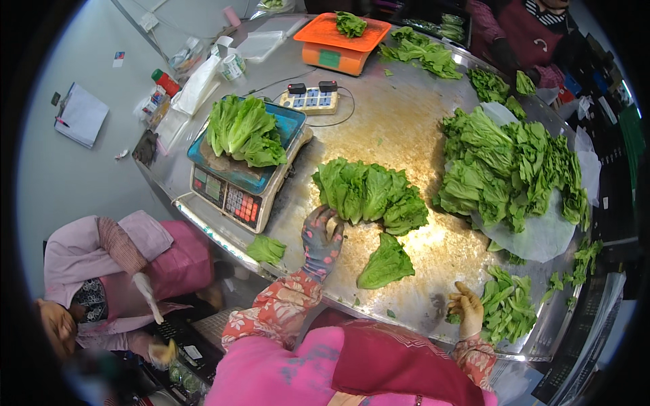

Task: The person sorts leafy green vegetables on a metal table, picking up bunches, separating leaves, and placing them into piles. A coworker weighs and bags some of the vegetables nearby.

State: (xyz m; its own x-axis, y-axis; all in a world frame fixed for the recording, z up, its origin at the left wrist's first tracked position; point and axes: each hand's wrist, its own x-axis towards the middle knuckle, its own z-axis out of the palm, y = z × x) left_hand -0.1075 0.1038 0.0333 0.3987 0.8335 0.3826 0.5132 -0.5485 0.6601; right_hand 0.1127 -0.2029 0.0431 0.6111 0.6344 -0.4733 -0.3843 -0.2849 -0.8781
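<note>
My left hand [323,242], in a grey patterned glove, touches or nearly touches the lower left edge of a row of lettuce heads [368,195] on the metal table; its fingers are apart. A separate lettuce [387,263] lies just below that row. My right hand [465,307], in a stained light glove, is at the table's near edge with its fingers partly curled, beside a pile of loose leaves [508,304]. A small green piece shows under its fingers; whether it is held is unclear. More lettuce [246,129] rests on the digital scale's blue tray [294,119].
A large lettuce heap [508,167] on plastic film fills the right side. An orange scale [335,43] and a power strip [310,100] with cables stand farther back. One co-worker [127,264] is at the left by black crates, another [528,35] at the far right.
</note>
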